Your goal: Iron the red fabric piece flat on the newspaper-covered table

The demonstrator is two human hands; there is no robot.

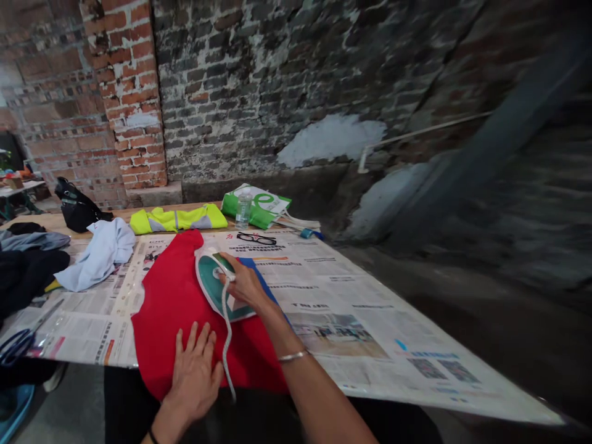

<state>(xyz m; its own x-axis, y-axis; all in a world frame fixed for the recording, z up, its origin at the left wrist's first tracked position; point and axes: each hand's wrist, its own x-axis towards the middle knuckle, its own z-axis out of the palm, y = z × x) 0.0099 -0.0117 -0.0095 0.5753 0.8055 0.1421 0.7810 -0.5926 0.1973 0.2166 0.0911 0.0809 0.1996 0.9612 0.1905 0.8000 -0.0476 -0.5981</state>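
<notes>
Red fabric lies spread on the newspaper-covered table, its near edge over the table's front. My left hand rests on its lower part, palm down with fingers apart. A green and white iron stands on the upper right of the fabric, and my right hand is wrapped round its handle. The iron's white cord runs down over the fabric between my hands. Something blue and flat shows beyond the right edge of the fabric, partly hidden by my right arm.
Behind the fabric are a yellow vest, a clear bottle, a green and white bag and black glasses. Leftward lie a pale blue cloth, a black bag, dark clothes and scissors. A brick wall stands behind.
</notes>
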